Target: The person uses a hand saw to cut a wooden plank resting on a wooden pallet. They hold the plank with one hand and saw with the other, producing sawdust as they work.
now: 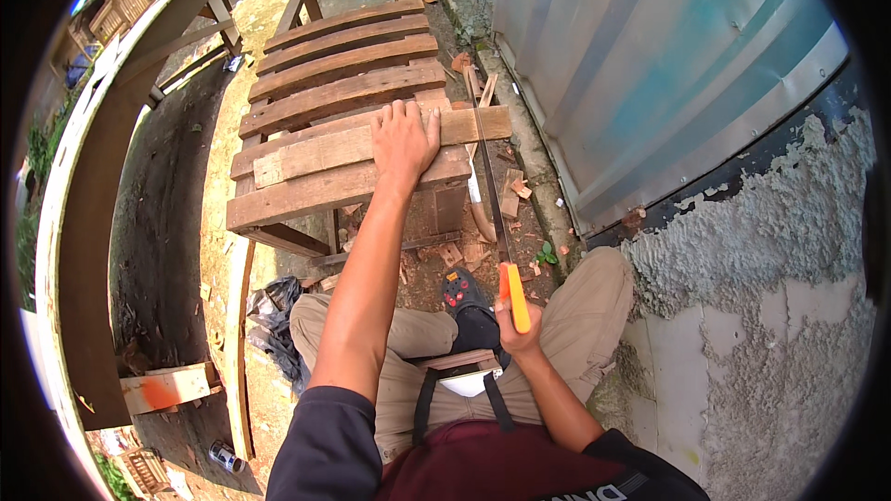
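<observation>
A wooden plank [316, 156] lies across the near slats of a slatted wooden bench [348, 88], its right end jutting past the frame. My left hand [406, 144] presses on the plank, with the fingers curled over its far edge and the thumb apart on the right. In my right hand [520, 329] is a handsaw [492, 190], gripped by its yellow and orange handle. The dark blade points away from me and crosses the plank's overhanging end, right of my left hand. How deep any cut goes cannot be made out.
A corrugated metal sheet [640, 65] and a rough wall [770, 269] stand close on the right. Wood scraps [510, 193] litter the ground under the saw. On the left are a long wooden frame [102, 250], a loose board [239, 343], a black plastic bag [277, 320] and a can [225, 456].
</observation>
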A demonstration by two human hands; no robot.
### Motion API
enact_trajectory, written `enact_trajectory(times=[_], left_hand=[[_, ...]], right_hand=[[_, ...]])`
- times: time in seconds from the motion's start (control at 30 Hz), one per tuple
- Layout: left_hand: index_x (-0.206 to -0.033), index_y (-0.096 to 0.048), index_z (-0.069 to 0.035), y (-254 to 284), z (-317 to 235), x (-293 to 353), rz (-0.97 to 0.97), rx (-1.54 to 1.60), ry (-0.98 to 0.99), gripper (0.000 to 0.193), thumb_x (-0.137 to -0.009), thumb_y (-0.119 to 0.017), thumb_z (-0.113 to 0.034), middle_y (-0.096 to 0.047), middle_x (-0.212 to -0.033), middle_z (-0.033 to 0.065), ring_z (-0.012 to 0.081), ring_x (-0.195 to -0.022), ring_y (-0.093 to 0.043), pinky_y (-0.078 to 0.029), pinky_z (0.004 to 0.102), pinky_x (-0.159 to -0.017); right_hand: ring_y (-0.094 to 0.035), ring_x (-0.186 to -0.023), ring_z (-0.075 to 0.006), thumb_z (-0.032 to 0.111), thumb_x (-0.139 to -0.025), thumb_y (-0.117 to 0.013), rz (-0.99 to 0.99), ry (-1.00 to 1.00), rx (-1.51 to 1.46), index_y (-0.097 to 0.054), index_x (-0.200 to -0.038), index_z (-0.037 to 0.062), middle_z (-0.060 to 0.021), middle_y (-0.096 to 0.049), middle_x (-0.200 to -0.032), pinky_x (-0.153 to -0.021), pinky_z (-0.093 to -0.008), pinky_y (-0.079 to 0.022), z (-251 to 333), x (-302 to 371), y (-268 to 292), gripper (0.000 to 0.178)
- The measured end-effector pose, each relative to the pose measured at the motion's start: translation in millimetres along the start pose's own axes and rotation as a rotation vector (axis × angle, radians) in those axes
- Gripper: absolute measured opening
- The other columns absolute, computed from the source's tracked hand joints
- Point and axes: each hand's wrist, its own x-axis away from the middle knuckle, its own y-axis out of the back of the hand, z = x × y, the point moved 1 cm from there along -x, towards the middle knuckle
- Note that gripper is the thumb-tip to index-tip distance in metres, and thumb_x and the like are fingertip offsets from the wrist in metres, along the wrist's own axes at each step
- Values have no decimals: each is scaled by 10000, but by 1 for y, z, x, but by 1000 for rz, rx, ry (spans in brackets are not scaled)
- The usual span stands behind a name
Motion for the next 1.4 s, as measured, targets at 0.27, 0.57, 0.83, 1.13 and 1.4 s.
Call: enact_trajectory(times=[0.27,0.57,0.83,1.13,1.4], left_hand=[[-1041,-680,-41,5,-2,-14,90,12,85,421,-1018,-507,-424,-638,-1054,138,310,-1063,-587,-412,463,-938],[-1052,-709,-58,5,-2,-3,7,36,91,380,-1009,-529,-390,-662,-1035,139,312,-1082,-586,-407,468,-948],[-1070,-741,-64,6,-1,-7,78,60,95,385,-1000,-535,-380,-678,-1073,145,322,-1093,-595,-417,482,-962],[-995,-756,-20,-5,16,-29,-84,-43,134,401,-925,-488,-310,-732,-1115,201,335,-1072,-678,-439,524,-1001],[-945,-749,-29,1,5,-30,201,10,185,403,-938,-448,-297,-760,-973,197,354,-956,-720,-474,499,-946]], right_hand=[[-516,-530,-137,184,-966,-670,-189,-50,-193,-624,-784,-11,-52,-546,-595,-503,-332,-377,16,-41,-14,271],[-525,-515,-188,142,-928,-706,-34,0,-45,-585,-731,20,-67,-531,-584,-530,-344,-408,-13,5,-19,261],[-482,-615,-97,199,-982,-669,-56,-84,-104,-602,-927,8,10,-513,-702,-566,-284,-394,31,12,-17,209],[-549,-813,-109,169,-998,-596,33,-178,-40,-609,-1336,-73,-24,-606,-886,-760,-260,-466,-8,26,-10,416],[-535,-493,-259,88,-882,-642,-239,119,49,-613,-764,-18,-135,-512,-567,-515,-381,-434,44,-72,-28,161]])
